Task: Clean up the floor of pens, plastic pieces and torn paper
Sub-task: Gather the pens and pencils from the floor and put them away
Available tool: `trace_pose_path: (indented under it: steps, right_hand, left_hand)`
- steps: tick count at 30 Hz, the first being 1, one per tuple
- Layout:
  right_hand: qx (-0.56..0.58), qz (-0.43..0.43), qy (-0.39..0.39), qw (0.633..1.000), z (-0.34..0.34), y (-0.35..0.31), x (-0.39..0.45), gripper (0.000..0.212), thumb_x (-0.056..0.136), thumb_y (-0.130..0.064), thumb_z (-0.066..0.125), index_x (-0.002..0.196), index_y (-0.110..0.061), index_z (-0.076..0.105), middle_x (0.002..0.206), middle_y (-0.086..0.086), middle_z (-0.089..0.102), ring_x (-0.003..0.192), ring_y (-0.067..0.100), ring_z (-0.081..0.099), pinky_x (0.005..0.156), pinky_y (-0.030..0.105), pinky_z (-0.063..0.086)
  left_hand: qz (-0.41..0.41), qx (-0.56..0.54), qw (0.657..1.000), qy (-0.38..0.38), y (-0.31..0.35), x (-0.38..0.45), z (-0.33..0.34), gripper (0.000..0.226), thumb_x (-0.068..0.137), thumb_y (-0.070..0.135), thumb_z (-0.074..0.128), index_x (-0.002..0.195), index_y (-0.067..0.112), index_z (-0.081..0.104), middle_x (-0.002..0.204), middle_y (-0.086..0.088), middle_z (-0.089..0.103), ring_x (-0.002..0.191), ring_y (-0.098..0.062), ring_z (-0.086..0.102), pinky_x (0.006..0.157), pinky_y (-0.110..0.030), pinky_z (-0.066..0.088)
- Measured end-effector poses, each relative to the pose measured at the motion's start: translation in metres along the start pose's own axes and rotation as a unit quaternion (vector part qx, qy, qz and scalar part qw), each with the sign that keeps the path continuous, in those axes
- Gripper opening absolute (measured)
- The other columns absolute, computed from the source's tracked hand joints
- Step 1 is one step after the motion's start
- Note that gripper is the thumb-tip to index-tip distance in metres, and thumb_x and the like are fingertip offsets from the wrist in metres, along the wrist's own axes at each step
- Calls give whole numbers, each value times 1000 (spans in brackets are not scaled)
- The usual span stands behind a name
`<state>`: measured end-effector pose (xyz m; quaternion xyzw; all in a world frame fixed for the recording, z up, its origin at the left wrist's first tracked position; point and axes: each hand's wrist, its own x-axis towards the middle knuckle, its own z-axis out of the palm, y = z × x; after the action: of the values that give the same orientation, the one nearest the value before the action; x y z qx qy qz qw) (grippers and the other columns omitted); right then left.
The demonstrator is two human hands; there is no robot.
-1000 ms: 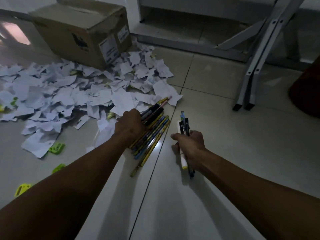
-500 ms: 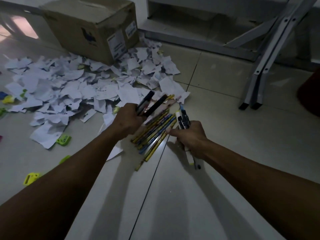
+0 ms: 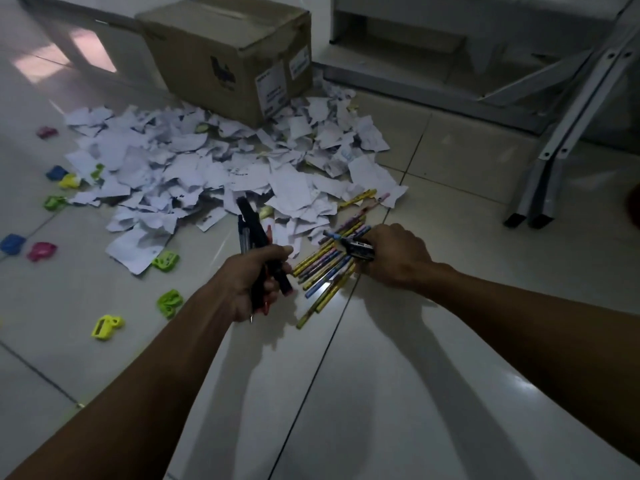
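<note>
- Head view: left hand grips dark pens
- right hand clamps pens over pencils
- torn paper beside box

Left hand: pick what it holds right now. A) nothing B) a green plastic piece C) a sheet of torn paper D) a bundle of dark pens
D: the left hand is curled round a bundle of dark pens, lifted above the pencils on the floor.

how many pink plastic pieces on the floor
2: one pink plastic piece far left beyond the torn paper, another at the left edge; paper may hide more.
</note>
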<state>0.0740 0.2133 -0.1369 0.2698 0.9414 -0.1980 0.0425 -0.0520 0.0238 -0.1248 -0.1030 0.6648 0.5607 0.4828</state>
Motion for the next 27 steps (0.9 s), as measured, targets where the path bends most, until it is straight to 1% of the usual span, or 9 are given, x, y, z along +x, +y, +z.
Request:
trace_pose_path:
  steps: [3, 5, 10, 14, 17, 19, 22, 24, 27]
  right_hand:
    - [-9, -29, -16, 999, 4, -3, -2, 27, 78, -35, 71, 103, -24, 69, 98, 4, 68, 86, 25, 63, 69, 33, 51]
    - [13, -35, -21, 999, 7, -5, -5, 20, 80, -33, 70, 97, -24, 69, 94, 3, 68, 84, 25, 63, 67, 32, 50]
    - [168, 33, -39, 984, 19, -6, -6, 22, 76, -31, 75, 96, -22, 69, 95, 1, 66, 87, 21, 62, 77, 36, 54]
    - [393, 102, -52, 912, 20, -16, -7, 21, 75, -24, 79, 91, -13, 71, 90, 6, 71, 85, 21, 68, 78, 39, 58]
    - [458, 116, -50, 880, 20, -30, -8, 18, 79, -19, 76, 90, -6, 70, 84, 9, 71, 77, 22, 69, 71, 38, 58]
    - [395, 116, -32, 911, 23, -32, -6, 18, 76, -23, 77, 88, -11, 70, 84, 7, 71, 78, 23, 68, 72, 40, 59]
    - [150, 31, -41, 987, 22, -20, -8, 17, 78, -31, 72, 91, -21, 68, 90, -1, 67, 85, 22, 63, 74, 38, 55]
    - [41, -64, -52, 996, 18, -11, -9, 18, 84, -37, 66, 100, -28, 69, 99, -2, 66, 90, 22, 63, 74, 37, 54]
    - [-49, -179, -71, 980, 14, -6, -8, 22, 90, -38, 57, 110, -35, 66, 110, -2, 57, 92, 21, 59, 71, 36, 50]
  left_hand:
    - [-5, 51, 999, 5, -3, -3, -11, 23, 80, 24, 74, 93, 7, 64, 74, -8, 70, 37, -12, 41, 36, -19, 38]
    - [-4, 84, 996, -18, -4, -6, -18, 34, 74, 29, 77, 98, 8, 63, 86, -12, 74, 41, -15, 47, 40, -23, 43]
    - [8, 155, 986, -53, -4, -13, -20, 54, 64, 43, 75, 102, 7, 63, 89, -12, 74, 47, -16, 53, 47, -27, 47]
    - [3, 181, 982, -47, -7, -15, -5, 61, 61, 52, 72, 99, 4, 65, 83, -11, 74, 46, -16, 51, 49, -27, 46]
    - [6, 181, 981, -68, -6, -18, 9, 62, 68, 54, 71, 103, 3, 66, 87, -15, 74, 54, -20, 53, 48, -25, 45]
    - [27, 166, 984, -65, -4, -19, 16, 64, 63, 53, 74, 106, 5, 67, 87, -17, 74, 69, -27, 59, 47, -25, 46]
    - [26, 159, 986, -52, -5, -18, 15, 64, 61, 50, 78, 105, 5, 68, 87, -15, 75, 82, -31, 63, 49, -27, 48]
    - [20, 158, 986, -43, -8, -16, 8, 57, 67, 47, 77, 104, 5, 67, 86, -13, 75, 74, -27, 62, 49, -26, 48]
    - [8, 107, 994, -32, -12, -12, -2, 41, 77, 40, 72, 99, 6, 65, 83, -14, 74, 63, -22, 61, 46, -25, 48]
